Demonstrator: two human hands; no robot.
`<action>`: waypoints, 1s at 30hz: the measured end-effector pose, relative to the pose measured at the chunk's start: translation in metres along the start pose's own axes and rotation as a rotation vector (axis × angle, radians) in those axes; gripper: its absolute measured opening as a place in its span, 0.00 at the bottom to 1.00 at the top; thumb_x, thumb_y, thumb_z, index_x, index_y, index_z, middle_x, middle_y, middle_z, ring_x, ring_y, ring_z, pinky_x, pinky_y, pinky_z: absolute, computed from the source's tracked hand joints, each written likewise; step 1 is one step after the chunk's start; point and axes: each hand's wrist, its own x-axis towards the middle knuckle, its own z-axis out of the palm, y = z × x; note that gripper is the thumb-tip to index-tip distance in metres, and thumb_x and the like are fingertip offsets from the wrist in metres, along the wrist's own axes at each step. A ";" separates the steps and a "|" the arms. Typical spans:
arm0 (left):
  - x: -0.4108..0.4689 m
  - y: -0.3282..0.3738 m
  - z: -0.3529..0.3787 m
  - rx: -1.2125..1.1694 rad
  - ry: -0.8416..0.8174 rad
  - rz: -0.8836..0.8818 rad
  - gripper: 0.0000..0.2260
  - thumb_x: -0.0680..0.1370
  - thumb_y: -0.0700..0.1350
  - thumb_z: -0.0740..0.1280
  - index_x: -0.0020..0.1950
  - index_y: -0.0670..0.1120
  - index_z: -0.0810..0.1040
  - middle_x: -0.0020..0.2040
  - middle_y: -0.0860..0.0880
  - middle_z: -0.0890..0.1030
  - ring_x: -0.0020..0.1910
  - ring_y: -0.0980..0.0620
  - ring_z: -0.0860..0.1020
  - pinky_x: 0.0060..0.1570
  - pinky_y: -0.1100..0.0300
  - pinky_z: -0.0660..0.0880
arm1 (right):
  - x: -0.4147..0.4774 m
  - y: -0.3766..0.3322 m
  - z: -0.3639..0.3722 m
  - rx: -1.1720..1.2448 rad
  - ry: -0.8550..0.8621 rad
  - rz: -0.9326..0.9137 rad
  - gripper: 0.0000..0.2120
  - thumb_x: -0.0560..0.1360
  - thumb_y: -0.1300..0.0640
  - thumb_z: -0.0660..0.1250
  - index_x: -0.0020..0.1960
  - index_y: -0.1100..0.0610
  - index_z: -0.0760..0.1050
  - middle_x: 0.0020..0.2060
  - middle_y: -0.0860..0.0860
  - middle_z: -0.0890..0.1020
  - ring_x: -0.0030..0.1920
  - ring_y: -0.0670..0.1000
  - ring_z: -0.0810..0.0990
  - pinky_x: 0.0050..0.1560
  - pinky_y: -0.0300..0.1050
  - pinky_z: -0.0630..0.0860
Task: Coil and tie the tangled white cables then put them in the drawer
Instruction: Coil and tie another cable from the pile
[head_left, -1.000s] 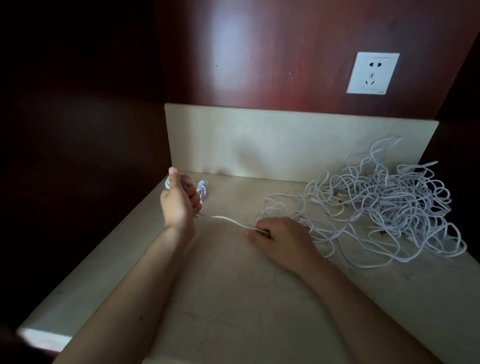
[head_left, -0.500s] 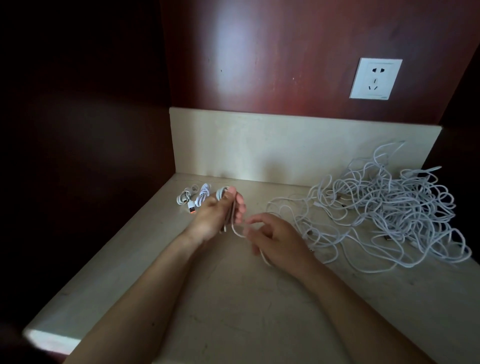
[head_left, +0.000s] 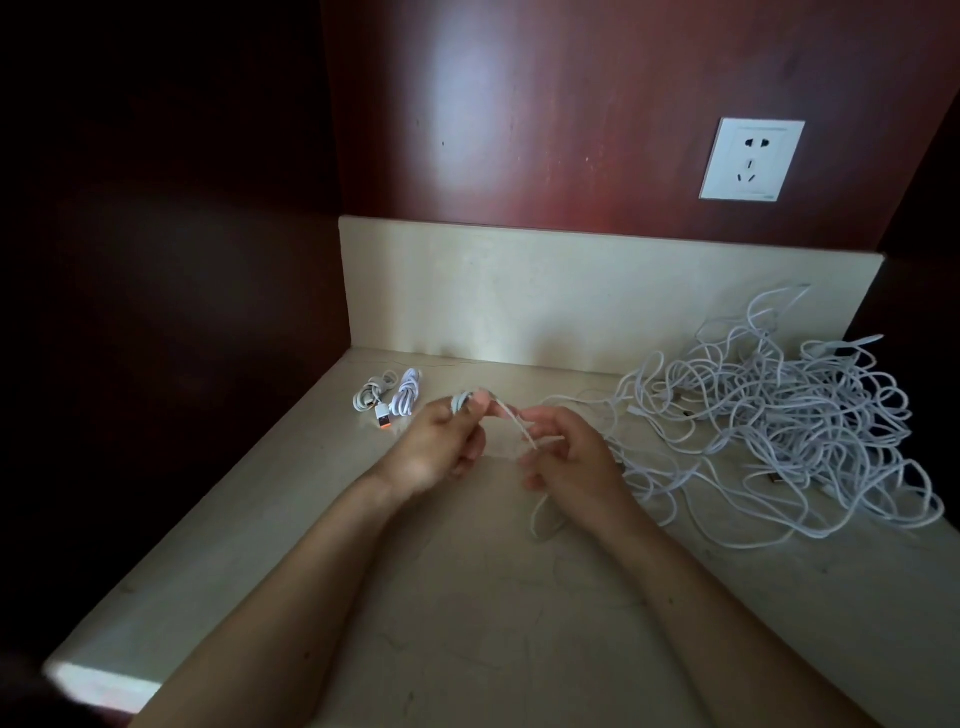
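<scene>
A big tangle of white cables (head_left: 779, 426) covers the right side of the beige stone counter (head_left: 467, 623). My left hand (head_left: 441, 447) grips a small coil of white cable (head_left: 461, 402) at its fingertips. A strand (head_left: 514, 423) runs from that coil to my right hand (head_left: 569, 454), which pinches it just to the right. A slack loop (head_left: 543, 522) hangs below my right hand onto the counter. Two coiled, tied cables (head_left: 387, 397) lie at the back left of the counter, one with an orange-tipped plug. No drawer is in view.
A stone backsplash (head_left: 571, 296) closes the counter at the rear. Dark wood panels stand on the left and behind. A white wall socket (head_left: 750, 158) sits high on the right. The counter's front edge (head_left: 98, 686) runs at lower left.
My left hand has moved right from beside the tied cables to meet my right hand. The taut strand between them has shortened, and my right hand has lifted off the counter.
</scene>
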 end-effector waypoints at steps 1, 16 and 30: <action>-0.002 0.001 0.003 -0.002 -0.051 -0.020 0.16 0.85 0.49 0.53 0.46 0.47 0.77 0.24 0.52 0.67 0.19 0.57 0.62 0.20 0.69 0.59 | -0.001 -0.001 0.000 -0.019 0.005 -0.039 0.18 0.74 0.72 0.65 0.49 0.48 0.75 0.44 0.49 0.78 0.36 0.41 0.77 0.39 0.39 0.77; -0.008 -0.002 0.010 0.275 -0.393 0.158 0.13 0.73 0.28 0.65 0.50 0.44 0.77 0.39 0.64 0.80 0.41 0.66 0.77 0.43 0.70 0.72 | -0.006 -0.016 -0.005 0.173 -0.255 -0.066 0.09 0.78 0.69 0.63 0.51 0.59 0.79 0.32 0.48 0.79 0.26 0.43 0.71 0.29 0.35 0.68; -0.002 -0.010 0.013 0.689 0.006 0.220 0.12 0.72 0.57 0.60 0.46 0.51 0.76 0.41 0.52 0.82 0.43 0.51 0.80 0.44 0.52 0.76 | 0.002 -0.020 -0.005 0.471 -0.109 0.145 0.05 0.79 0.66 0.62 0.44 0.61 0.72 0.28 0.52 0.73 0.21 0.43 0.60 0.24 0.37 0.53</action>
